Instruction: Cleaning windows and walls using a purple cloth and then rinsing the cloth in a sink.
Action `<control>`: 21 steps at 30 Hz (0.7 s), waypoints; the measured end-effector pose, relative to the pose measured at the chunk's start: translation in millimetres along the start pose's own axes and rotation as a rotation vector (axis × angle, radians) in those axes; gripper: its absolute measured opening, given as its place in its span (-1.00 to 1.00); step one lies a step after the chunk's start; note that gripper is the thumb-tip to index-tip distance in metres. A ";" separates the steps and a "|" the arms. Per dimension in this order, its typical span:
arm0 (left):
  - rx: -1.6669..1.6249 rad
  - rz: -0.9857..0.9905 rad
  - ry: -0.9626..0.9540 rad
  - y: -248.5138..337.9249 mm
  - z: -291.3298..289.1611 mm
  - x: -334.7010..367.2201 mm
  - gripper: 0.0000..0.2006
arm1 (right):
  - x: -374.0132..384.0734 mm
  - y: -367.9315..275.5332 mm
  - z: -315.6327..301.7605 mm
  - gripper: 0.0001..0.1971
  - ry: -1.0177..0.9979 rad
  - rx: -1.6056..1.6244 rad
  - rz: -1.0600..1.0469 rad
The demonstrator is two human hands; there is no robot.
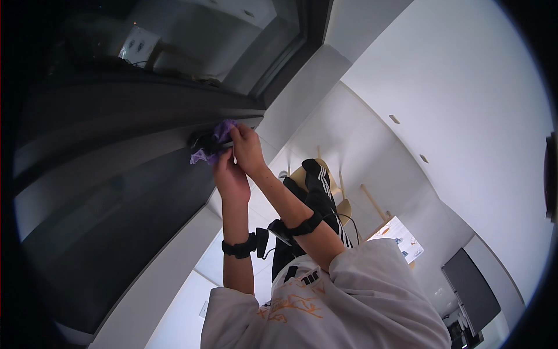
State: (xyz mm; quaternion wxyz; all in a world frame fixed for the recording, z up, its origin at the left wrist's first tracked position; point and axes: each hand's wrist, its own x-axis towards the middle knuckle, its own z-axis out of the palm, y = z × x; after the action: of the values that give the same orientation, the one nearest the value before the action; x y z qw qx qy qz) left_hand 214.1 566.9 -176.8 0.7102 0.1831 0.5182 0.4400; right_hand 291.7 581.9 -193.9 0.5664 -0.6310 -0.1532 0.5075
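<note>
A thin, crumpled purple cloth (224, 131) is wrapped around part of a black fitting (204, 141) on the dark window frame (174, 119). My right hand (248, 152) pinches the cloth's upper part between thumb and fingers. Just below and to the left, my left hand (230, 176) has its fingers closed at the cloth's lower part, near the frilly loose end that hangs out to the left. The fingertips of both hands are partly hidden behind the cloth and the fitting. A black band with a small box sits on each of my forearms.
Dark glass (192, 41) above the frame mirrors the room. A pale sill (145, 273) runs below it. Behind me stand a wooden chair (299, 176) and a small table with a printed sheet (401, 238). A dark screen (472, 288) is at lower right.
</note>
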 end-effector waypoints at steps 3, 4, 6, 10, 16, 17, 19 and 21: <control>-0.082 -0.043 -0.036 12.7 -9.6 -1.2 -0.69 | -0.6 -1.3 1.8 -0.72 -0.041 0.075 0.070; -0.105 -0.053 -0.057 15.4 -11.8 -3.6 -0.67 | -1.1 1.4 3.0 -0.72 -0.056 0.127 0.110; -0.049 -0.033 0.036 20.1 -15.7 -12.8 -0.64 | -1.6 8.3 10.3 -0.72 0.006 0.161 0.054; 0.003 0.036 0.036 38.9 7.4 -56.1 -0.53 | 33.6 30.4 -17.4 -0.72 0.242 0.069 -0.088; 0.611 0.824 -0.223 103.4 76.1 -143.8 -0.36 | 44.4 12.4 -14.1 -0.64 -0.051 -0.088 -0.253; 0.241 1.053 -0.517 112.5 84.1 -151.9 -0.39 | 36.7 6.7 -6.4 -0.64 -0.054 -0.079 -0.247; -0.141 1.047 -0.592 120.3 42.9 -188.2 -0.51 | 28.1 3.8 -10.0 -0.54 -0.060 -0.204 -0.485; 0.353 1.514 -0.221 122.1 48.9 -196.3 -0.49 | 32.3 12.8 -15.7 -0.50 -0.080 -0.196 -0.457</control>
State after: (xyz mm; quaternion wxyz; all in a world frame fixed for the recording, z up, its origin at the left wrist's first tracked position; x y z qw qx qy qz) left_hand 189.9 483.2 42.9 0.2248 0.6392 0.2411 0.6948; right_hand 313.8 594.0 -222.6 0.5961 -0.6113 -0.3625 0.3737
